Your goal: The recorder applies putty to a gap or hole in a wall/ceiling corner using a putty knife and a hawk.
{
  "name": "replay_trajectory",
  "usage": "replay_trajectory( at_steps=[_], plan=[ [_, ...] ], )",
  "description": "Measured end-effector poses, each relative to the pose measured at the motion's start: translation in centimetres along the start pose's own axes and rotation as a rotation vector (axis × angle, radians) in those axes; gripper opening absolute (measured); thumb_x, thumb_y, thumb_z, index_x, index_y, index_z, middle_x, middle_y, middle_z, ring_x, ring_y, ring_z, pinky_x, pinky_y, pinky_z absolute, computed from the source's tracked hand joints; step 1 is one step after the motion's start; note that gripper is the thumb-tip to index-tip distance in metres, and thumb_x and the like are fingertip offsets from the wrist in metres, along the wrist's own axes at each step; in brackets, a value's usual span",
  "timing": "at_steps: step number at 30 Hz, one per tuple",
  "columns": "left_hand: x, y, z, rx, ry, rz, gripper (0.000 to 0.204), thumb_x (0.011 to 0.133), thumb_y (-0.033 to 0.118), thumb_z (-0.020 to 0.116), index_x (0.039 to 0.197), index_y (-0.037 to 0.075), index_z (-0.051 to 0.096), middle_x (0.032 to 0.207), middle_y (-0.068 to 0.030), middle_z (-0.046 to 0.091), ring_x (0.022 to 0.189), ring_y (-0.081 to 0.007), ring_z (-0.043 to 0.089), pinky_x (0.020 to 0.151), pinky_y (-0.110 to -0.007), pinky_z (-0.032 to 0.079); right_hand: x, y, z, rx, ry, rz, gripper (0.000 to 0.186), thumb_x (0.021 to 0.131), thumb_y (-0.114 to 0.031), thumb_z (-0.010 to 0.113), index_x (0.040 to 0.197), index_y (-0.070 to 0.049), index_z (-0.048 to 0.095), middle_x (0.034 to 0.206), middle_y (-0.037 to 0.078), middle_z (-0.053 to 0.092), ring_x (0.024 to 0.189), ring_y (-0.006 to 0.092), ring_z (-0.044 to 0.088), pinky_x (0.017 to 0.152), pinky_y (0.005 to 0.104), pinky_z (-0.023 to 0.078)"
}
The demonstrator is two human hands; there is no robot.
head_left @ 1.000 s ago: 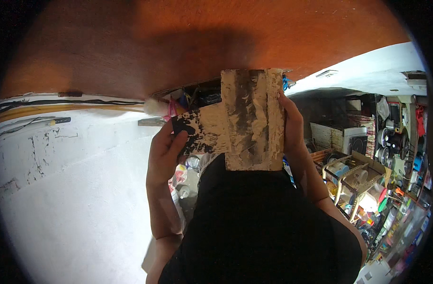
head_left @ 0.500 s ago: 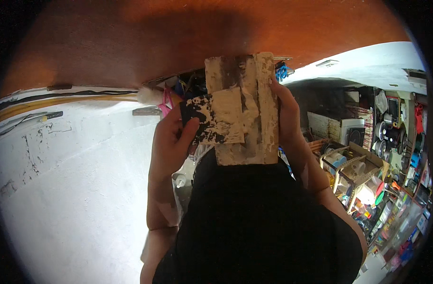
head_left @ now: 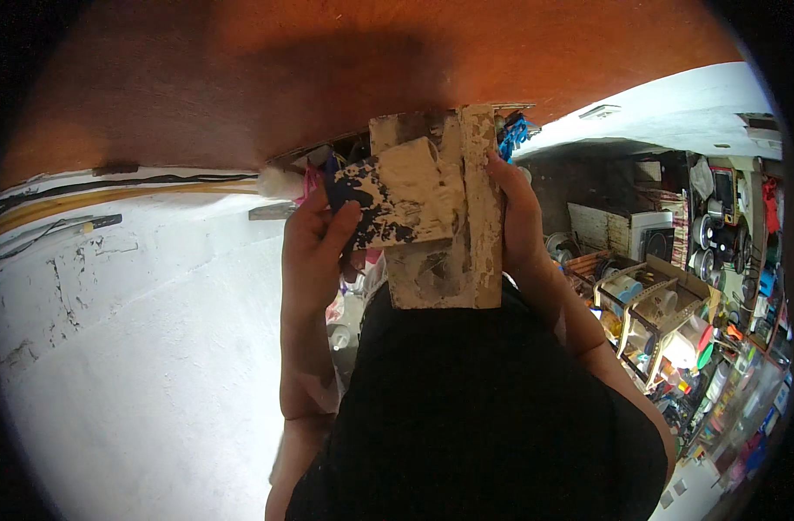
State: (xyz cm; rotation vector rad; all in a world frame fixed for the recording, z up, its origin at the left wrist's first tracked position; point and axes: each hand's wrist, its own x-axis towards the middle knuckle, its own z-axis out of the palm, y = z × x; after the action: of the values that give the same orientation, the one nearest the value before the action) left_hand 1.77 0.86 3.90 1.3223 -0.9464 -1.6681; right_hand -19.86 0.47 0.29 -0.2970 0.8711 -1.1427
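My left hand (head_left: 314, 247) is closed on a flat putty scraper (head_left: 375, 208), its black face smeared with beige putty. The scraper lies tilted across a larger rectangular putty board (head_left: 482, 243), whose right side has a long raised strip crusted with putty. A ridge of wet putty (head_left: 446, 195) sits along the scraper's right edge, against that strip. Around the board's right edge my right hand (head_left: 518, 217) is closed, thumb on the edge and the other fingers mostly hidden behind. Below the scraper, a thinly smeared, darker patch of the board shows.
An orange-brown painted surface (head_left: 536, 61) spans the top. At left is a white wall (head_left: 154, 347) with yellow and black cables (head_left: 154, 195) along it. A cluttered rack (head_left: 653, 313) and shelves of household goods stand at right. Blue cord (head_left: 514, 135) hangs behind the board.
The scraper has moved up and slightly right across the board and tilted more, with putty gathered at its edge. The board has shifted slightly left and down.
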Motion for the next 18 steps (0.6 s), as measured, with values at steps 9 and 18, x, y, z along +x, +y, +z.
replay_trajectory(
  at_steps=[9, 18],
  plan=[
    [0.9, -0.7, 0.6, -0.016, 0.153, 0.208, 0.024, 0.093, 0.015, 0.056, 0.114, 0.002, 0.056, 0.063, 0.0002, 0.058, 0.041, -0.0033, 0.044, 0.035, -0.018, 0.030, -0.8, 0.5, 0.3, -0.088, 0.002, -0.030, 0.037, 0.097, -0.033, 0.046, 0.112, -0.001, 0.057, 0.101, 0.009, 0.063, 0.087, 0.0155, 0.062, 0.075, 0.0298, 0.050],
    [1.9, -1.4, -0.9, -0.380, 0.113, 0.089, 0.028, 0.093, 0.009, 0.054, 0.118, -0.004, 0.053, 0.081, -0.0035, 0.061, 0.050, -0.0040, 0.047, 0.041, -0.017, 0.034, -0.5, -0.2, 1.2, -0.067, 0.007, -0.084, 0.037, 0.096, -0.035, 0.049, 0.109, -0.001, 0.057, 0.093, 0.008, 0.062, 0.081, 0.0158, 0.061, 0.071, 0.0288, 0.050]
  ],
)
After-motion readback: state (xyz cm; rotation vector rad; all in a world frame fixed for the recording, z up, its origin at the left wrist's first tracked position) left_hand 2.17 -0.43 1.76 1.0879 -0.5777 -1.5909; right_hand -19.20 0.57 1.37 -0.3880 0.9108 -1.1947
